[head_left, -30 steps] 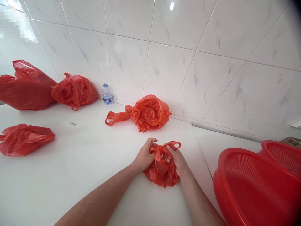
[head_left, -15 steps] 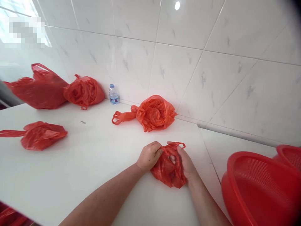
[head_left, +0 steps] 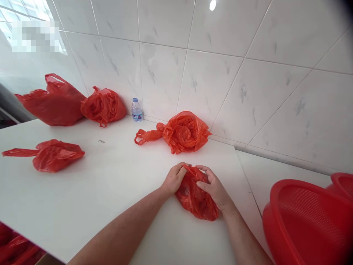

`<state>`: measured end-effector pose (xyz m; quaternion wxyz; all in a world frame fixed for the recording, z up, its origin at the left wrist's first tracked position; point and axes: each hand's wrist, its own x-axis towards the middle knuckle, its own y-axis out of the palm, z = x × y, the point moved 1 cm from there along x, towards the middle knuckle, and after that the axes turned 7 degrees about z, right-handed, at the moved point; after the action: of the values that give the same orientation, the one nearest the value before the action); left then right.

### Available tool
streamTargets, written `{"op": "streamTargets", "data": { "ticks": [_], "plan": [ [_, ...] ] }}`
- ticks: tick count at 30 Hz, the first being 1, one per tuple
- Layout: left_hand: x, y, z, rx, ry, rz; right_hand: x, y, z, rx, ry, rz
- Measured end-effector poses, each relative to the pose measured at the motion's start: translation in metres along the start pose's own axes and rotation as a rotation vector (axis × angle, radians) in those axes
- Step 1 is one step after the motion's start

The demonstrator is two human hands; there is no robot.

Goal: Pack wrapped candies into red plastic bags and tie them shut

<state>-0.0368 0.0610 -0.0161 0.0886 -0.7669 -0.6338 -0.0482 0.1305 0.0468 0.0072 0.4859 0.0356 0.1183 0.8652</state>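
Between my two hands a red plastic bag (head_left: 197, 204) rests on the white table, crumpled round contents I cannot make out. My left hand (head_left: 175, 178) pinches its upper left edge, thumb on the near side and fingertips mostly hidden behind. On the upper right, my right hand (head_left: 215, 189) grips the bag with curved fingers at its top and the thumb laid across the front. Just beyond my hands, a knotted red bag (head_left: 186, 132) lies against the wall, its twisted handles pointing left.
Two full red bags (head_left: 63, 106) and a small water bottle (head_left: 136, 110) stand along the tiled wall. A smaller red bag (head_left: 56, 158) lies at the left of the table (head_left: 110, 191). Red perforated baskets (head_left: 284, 213) sit at the right. More red plastic (head_left: 16, 246) shows lower left.
My right hand has shifted from inside the handle loop to the bag's front, thumb now over it. The loop at upper right no longer sticks out. The view has turned slightly left.
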Motion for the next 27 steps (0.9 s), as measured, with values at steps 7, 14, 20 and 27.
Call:
{"op": "streamTargets", "data": {
  "ticks": [7, 14, 20, 27],
  "plan": [
    [-0.007, 0.008, -0.010, -0.116, 0.065, 0.056, 0.010, -0.006, -0.018, -0.484, -0.028, -0.467],
    [-0.011, 0.015, -0.010, 0.275, 0.199, 0.097, 0.010, -0.008, -0.016, -0.591, 0.007, -0.572],
    [-0.009, 0.013, -0.005, 0.482, 0.273, 0.147, 0.011, -0.022, -0.017, -0.383, -0.013, -0.438],
    [-0.006, 0.011, -0.007, 0.428, 0.271, 0.123, 0.004, -0.035, -0.016, 0.040, -0.012, -0.167]
  ]
}}
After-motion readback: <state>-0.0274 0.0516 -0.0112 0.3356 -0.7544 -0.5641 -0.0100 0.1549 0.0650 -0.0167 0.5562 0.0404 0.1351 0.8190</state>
